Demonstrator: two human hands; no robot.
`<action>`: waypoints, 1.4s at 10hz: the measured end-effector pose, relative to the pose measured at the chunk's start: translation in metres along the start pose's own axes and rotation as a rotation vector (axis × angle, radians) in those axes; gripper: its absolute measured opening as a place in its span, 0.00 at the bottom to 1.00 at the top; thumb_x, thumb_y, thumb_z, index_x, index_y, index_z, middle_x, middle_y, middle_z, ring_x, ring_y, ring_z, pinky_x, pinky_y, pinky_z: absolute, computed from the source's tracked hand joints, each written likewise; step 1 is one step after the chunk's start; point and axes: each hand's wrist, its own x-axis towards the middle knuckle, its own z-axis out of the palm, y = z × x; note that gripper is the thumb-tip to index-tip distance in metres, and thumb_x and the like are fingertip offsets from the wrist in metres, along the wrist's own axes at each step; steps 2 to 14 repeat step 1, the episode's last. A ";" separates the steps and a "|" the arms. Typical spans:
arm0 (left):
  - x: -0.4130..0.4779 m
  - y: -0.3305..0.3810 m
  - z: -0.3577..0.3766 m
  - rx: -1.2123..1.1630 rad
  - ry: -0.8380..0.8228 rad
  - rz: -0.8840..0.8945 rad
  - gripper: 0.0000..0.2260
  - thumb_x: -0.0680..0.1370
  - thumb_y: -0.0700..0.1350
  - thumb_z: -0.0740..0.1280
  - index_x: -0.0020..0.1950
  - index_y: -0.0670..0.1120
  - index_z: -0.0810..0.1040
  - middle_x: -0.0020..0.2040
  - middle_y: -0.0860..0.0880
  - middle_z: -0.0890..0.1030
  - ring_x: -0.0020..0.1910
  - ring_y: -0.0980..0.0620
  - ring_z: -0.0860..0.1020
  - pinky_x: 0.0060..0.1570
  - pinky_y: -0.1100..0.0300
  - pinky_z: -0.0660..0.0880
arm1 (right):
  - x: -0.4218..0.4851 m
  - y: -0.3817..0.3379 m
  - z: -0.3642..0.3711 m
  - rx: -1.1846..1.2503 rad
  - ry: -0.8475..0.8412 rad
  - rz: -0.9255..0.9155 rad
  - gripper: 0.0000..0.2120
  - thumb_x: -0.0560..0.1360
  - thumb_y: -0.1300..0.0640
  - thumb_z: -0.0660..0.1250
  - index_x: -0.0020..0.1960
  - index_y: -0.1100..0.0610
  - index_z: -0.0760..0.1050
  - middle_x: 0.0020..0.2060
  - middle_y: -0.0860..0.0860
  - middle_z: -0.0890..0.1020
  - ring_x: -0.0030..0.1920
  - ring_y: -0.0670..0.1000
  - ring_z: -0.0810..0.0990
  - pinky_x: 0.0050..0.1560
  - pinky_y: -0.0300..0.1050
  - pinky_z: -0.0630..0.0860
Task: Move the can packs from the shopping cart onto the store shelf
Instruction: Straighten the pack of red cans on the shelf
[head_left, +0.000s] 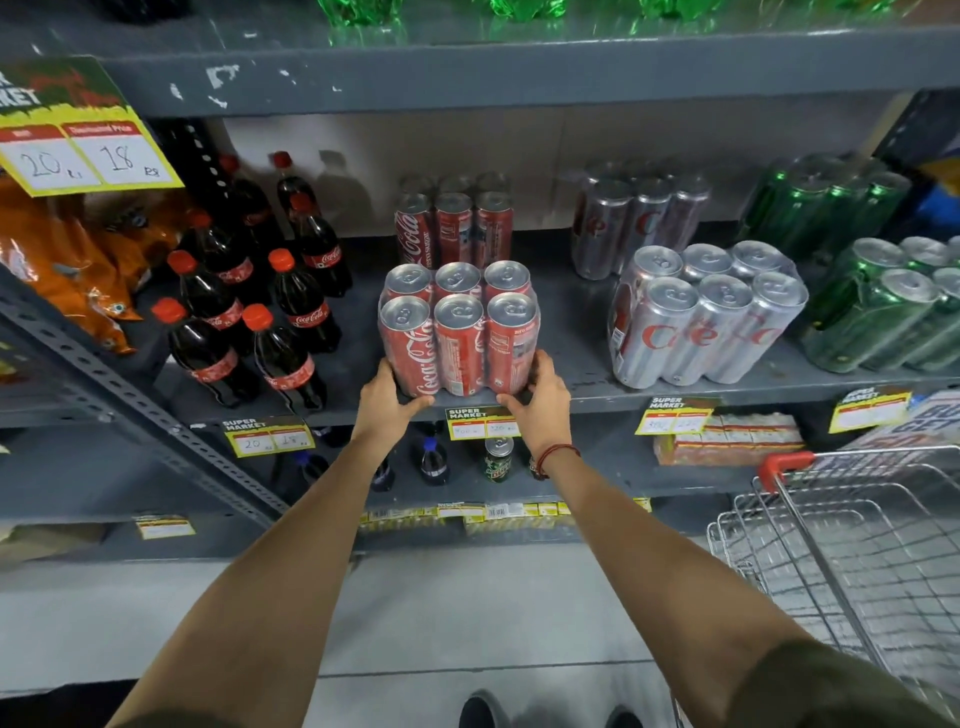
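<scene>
I gripped the red Coca-Cola six-pack (460, 332) low with both hands (390, 397) (540, 397). It sat at the shelf (587, 332) edge. Best slid squarely back toward the rear red pack (454, 226).

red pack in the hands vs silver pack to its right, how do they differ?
The red can pack is red-labelled; the silver can pack is silver with red lettering. The red pack stands upright at the shelf front edge, held by the left hand and right hand; the silver pack leans and is untouched. Both are shrink-wrapped six-packs.
</scene>
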 end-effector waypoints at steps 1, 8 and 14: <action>-0.018 0.017 0.007 0.014 0.116 -0.044 0.26 0.72 0.41 0.72 0.66 0.37 0.67 0.61 0.38 0.78 0.60 0.40 0.76 0.58 0.48 0.74 | -0.011 -0.009 -0.012 -0.112 0.022 -0.103 0.27 0.71 0.58 0.70 0.68 0.60 0.67 0.60 0.58 0.76 0.63 0.57 0.72 0.64 0.51 0.70; -0.018 0.017 0.007 0.014 0.116 -0.044 0.26 0.72 0.41 0.72 0.66 0.37 0.67 0.61 0.38 0.78 0.60 0.40 0.76 0.58 0.48 0.74 | -0.011 -0.009 -0.012 -0.112 0.022 -0.103 0.27 0.71 0.58 0.70 0.68 0.60 0.67 0.60 0.58 0.76 0.63 0.57 0.72 0.64 0.51 0.70; -0.018 0.017 0.007 0.014 0.116 -0.044 0.26 0.72 0.41 0.72 0.66 0.37 0.67 0.61 0.38 0.78 0.60 0.40 0.76 0.58 0.48 0.74 | -0.011 -0.009 -0.012 -0.112 0.022 -0.103 0.27 0.71 0.58 0.70 0.68 0.60 0.67 0.60 0.58 0.76 0.63 0.57 0.72 0.64 0.51 0.70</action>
